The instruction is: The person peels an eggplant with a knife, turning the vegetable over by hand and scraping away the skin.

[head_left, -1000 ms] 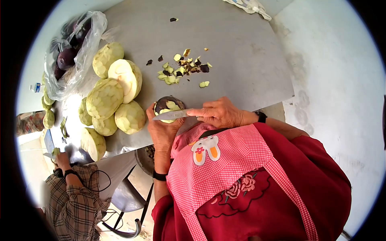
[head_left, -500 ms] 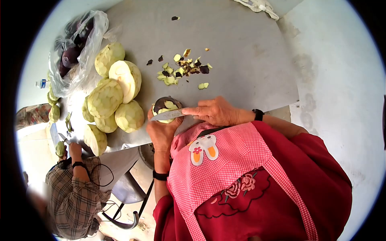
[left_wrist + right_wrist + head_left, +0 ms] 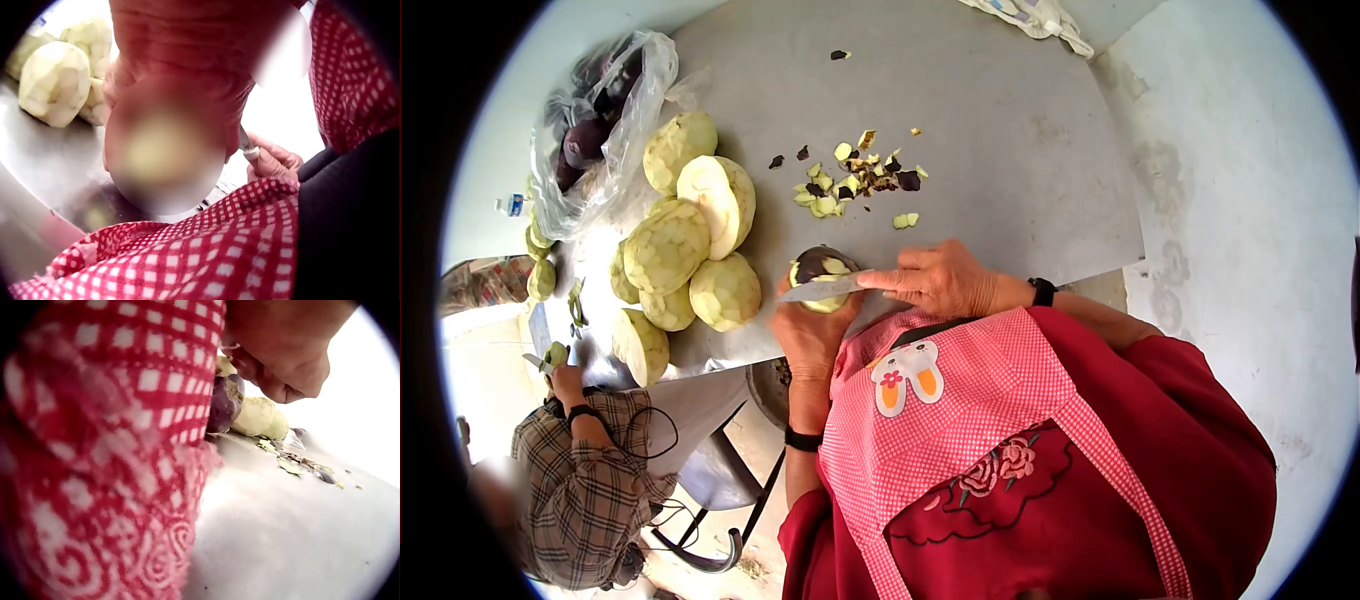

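Note:
In the head view my left hand (image 3: 808, 338) grips a round, partly peeled eggplant (image 3: 816, 264) near the table's front edge. Dark purple skin covers its top, with pale flesh bared along the near side. My right hand (image 3: 945, 281) holds a knife (image 3: 818, 290), forefinger stretched along it, its blade lying across the eggplant's near side. The left wrist view shows the back of the left hand large, a blur over its middle, with the knife handle (image 3: 251, 154) in the right hand behind. In the right wrist view the eggplant's purple skin (image 3: 224, 412) shows below the curled right hand.
Peeled eggplants (image 3: 666, 245) are heaped to the left, beside a clear plastic bag (image 3: 565, 215) of unpeeled ones. Peel scraps (image 3: 840, 190) lie beyond my hands. Another person in a plaid shirt (image 3: 585, 480) works at lower left. A white cloth (image 3: 1040, 22) lies at the far edge.
The eggplant has turned in my left hand, and more purple skin faces up. The knife stays across its near side. At lower left the other person's hands have shifted.

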`<state>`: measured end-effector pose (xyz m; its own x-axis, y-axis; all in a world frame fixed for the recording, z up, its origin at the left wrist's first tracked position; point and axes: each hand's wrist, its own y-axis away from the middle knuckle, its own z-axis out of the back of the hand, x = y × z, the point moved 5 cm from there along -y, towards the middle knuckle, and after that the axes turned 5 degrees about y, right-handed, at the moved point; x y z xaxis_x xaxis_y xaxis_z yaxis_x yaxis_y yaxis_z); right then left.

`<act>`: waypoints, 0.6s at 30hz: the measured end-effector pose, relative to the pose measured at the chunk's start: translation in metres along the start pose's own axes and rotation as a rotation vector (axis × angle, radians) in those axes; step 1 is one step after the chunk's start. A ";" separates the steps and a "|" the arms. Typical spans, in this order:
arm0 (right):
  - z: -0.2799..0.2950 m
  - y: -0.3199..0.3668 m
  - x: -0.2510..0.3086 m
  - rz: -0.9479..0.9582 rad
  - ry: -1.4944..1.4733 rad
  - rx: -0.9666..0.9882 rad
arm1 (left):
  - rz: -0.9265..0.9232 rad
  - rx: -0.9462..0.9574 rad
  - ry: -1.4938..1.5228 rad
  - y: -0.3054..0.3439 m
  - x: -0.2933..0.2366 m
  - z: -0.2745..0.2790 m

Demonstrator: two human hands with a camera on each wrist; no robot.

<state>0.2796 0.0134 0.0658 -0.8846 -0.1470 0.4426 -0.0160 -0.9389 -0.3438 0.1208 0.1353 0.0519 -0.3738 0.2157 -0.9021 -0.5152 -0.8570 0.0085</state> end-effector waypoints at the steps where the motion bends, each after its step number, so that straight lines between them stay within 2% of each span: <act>1: 0.000 0.001 0.002 0.021 -0.023 -0.010 | -0.055 -0.010 -0.111 0.002 -0.004 -0.003; 3: -0.002 0.001 0.003 0.002 -0.014 0.016 | -0.146 -0.033 -0.245 0.003 -0.008 -0.005; 8: -0.003 0.007 -0.009 -0.072 0.013 0.029 | -0.102 -0.021 -0.195 0.005 -0.006 -0.002; 10: -0.009 0.017 -0.044 -0.229 0.055 -0.113 | -0.087 -0.041 -0.186 0.007 -0.003 0.001; 11: -0.008 0.024 -0.047 -0.227 0.057 -0.117 | -0.088 -0.030 -0.144 0.009 -0.004 0.001; 13: -0.002 0.033 -0.040 -0.290 -0.078 0.052 | -0.079 -0.027 -0.120 0.012 -0.007 -0.001; 18: 0.018 0.018 -0.024 -0.283 -0.311 0.011 | -0.127 -0.026 -0.230 0.012 -0.007 -0.003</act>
<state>0.3087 -0.0053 0.0646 -0.6632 0.0316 0.7478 -0.2316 -0.9587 -0.1648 0.1197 0.1223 0.0570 -0.4748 0.4203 -0.7732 -0.5505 -0.8273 -0.1118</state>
